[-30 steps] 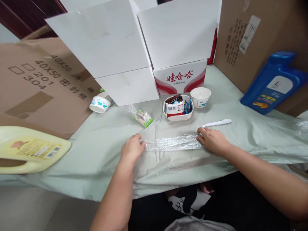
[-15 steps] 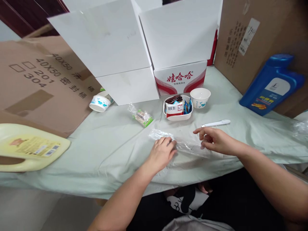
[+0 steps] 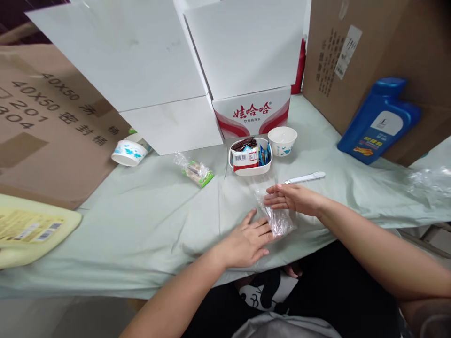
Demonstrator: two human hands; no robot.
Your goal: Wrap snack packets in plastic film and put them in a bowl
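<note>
A small folded piece of clear plastic film (image 3: 276, 218) lies on the pale green cloth (image 3: 148, 211) near the table's front edge. My left hand (image 3: 248, 240) lies flat with fingers spread, its fingertips touching the film's left side. My right hand (image 3: 294, 198) rests flat with fingers stretched out on the film's upper end. Neither hand grips anything.
Behind the hands: a white pen-like tool (image 3: 305, 178), a white tub of snack packets (image 3: 251, 157), a paper bowl (image 3: 282, 140), a wrapped snack (image 3: 195, 171), a tipped bowl (image 3: 129, 152). White boxes (image 3: 246, 61), brown cartons (image 3: 45, 117), a blue bottle (image 3: 379, 120) and a yellow jug (image 3: 31, 230) surround them.
The film was a long strip stretched between both hands; my left hand folded it over to the right, and it now lies as a small packet under both flat hands.
</note>
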